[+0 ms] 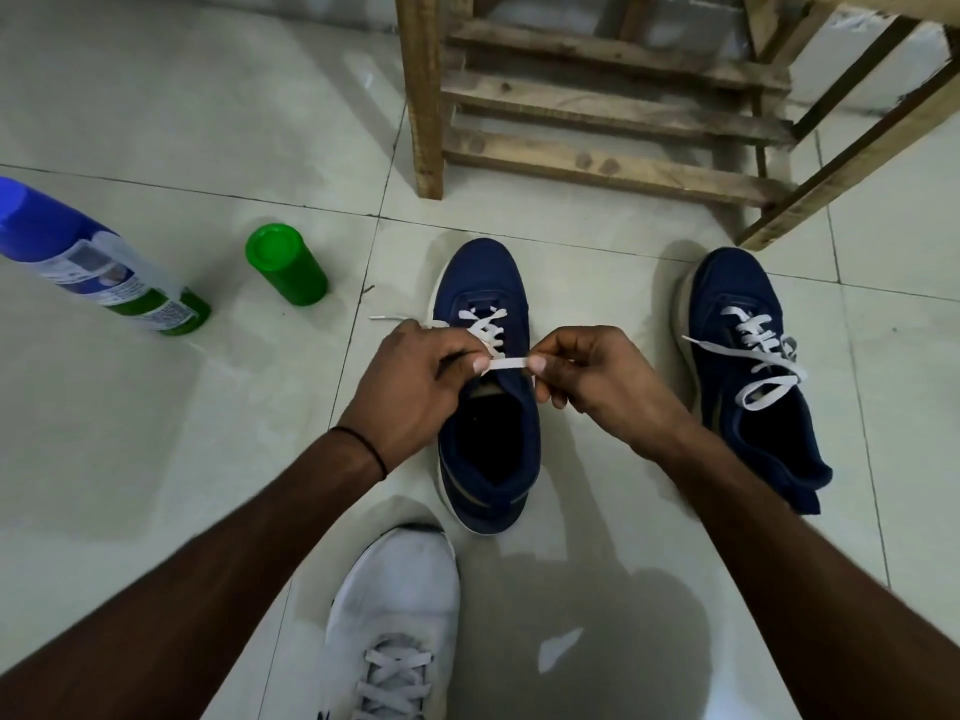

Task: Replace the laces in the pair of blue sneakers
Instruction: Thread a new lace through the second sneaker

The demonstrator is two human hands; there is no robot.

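Observation:
Two blue sneakers stand on the tiled floor, toes pointing away from me. The nearer blue sneaker (488, 407) is in the middle, with a white lace (508, 362) threaded through its lower eyelets. My left hand (410, 381) and my right hand (602, 376) each pinch this lace, holding a short stretch taut between them above the tongue. One lace end lies on the floor left of the shoe. The second blue sneaker (753, 376) stands to the right, laced in white, its lace ends lying loose across the top.
A white sneaker (400, 615) on my foot is at the bottom centre. A green cylinder (285, 265) and a blue-capped spray can (93, 257) stand at the left. A wooden frame (613, 96) with slats rises behind the shoes.

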